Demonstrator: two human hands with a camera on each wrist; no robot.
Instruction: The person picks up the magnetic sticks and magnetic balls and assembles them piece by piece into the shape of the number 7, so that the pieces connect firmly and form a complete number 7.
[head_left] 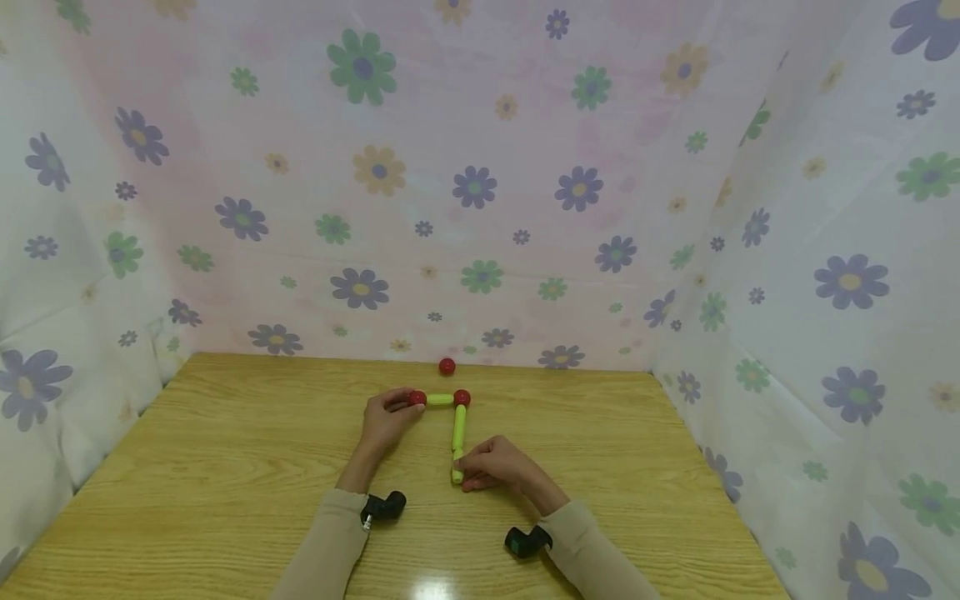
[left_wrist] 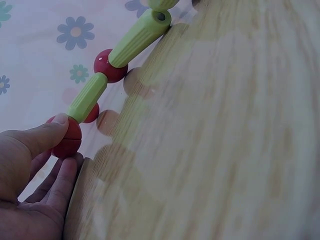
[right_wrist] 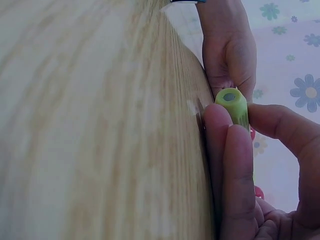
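My left hand [head_left: 387,419] pinches a red ball [head_left: 417,398] between thumb and fingers. From that ball a short lime-green rod [head_left: 440,400] runs right to a second red ball [head_left: 462,398]. A longer green rod [head_left: 459,427] extends from there toward me. At its near end another green rod [head_left: 457,477] is pinched by my right hand [head_left: 497,462]. In the right wrist view, this rod [right_wrist: 233,102] shows a round grey disc in its end, between thumb and fingertips. Whether the two green rods touch is hard to tell.
A loose red ball [head_left: 447,366] sits at the back edge of the wooden table [head_left: 600,450]. Flower-printed cloth [head_left: 480,167] hangs behind and at both sides. A black wrist device is on each sleeve.
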